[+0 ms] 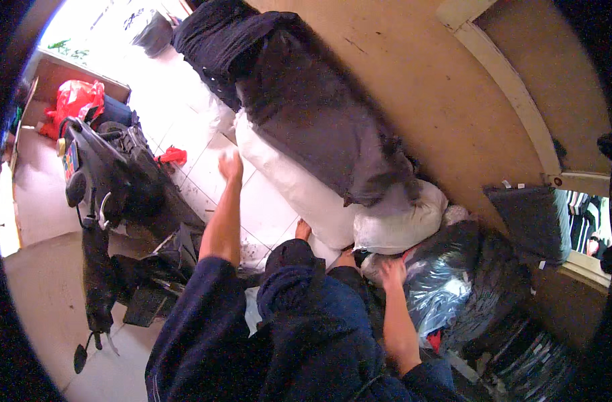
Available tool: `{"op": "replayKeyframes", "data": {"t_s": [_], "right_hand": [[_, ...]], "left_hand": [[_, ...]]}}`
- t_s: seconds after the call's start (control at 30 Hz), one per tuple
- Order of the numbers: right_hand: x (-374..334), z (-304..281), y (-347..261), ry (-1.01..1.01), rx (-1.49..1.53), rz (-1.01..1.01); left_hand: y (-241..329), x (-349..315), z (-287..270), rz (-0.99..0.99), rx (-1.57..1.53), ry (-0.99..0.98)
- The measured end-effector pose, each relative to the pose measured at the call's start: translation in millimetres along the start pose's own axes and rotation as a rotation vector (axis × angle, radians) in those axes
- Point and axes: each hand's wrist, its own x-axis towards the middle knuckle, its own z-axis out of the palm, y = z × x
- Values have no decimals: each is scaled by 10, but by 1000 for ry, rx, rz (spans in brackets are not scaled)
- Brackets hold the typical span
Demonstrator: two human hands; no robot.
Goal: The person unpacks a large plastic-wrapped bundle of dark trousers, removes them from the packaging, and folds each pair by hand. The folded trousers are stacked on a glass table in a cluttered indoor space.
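My left hand (231,166) is stretched forward over the white tiled floor, left of a long white sack (286,177). Glare and blur hide its fingers, and no held thing shows. My right hand (392,272) is low on the right, beside the end of a stuffed white sack (401,221) and a shiny clear plastic bag (440,288). Its fingers look apart, with nothing visible between them. Contact with the bag is hard to judge. Dark grey cloth (313,114) covers the tops of the sacks along the wall.
A black motorbike (128,181) stands at the left. Behind it is a red plastic bag (78,104); a red scrap (173,156) lies on the tiles. Dark plastic-wrapped bundles (520,355) pile up at lower right, below a dark cushion-like object (528,218) against the tan wall (420,74).
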Motion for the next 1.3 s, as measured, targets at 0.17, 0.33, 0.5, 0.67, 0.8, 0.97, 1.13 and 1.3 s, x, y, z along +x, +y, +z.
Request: {"op": "replayKeyframes", "data": {"t_s": [0.17, 0.33, 0.5, 0.67, 0.8, 0.97, 1.13, 1.3], "right_hand": [[-120, -2414, 383, 77, -185, -71], [-562, -2551, 153, 240, -116, -246], [-334, -2339, -471, 28, -85, -236], [670, -3113, -1401, 358, 453, -552], [1544, -4347, -2214, 866, 834, -559], [2212, -5794, -3004, 1453, -98, -892], [2486, -6471, -3339, 1365, -674, -855], [2704, -7049, -3456, 1034, -340, -840]], "left_hand": [[-2415, -1408, -717, 253, 560, -963], [-2336, -2484, -907, 439, 434, -1346], [-1141, -2329, -117, 613, 241, -1449], [630, -2748, 621, 678, 271, -1066], [1745, -4333, 1042, 862, 480, -1229], [2536, -7023, 1604, 952, 397, -1685], [3079, -9835, 2036, 1149, 242, -1983], [2991, -11961, 1886, 1791, -88, -1953]]}}
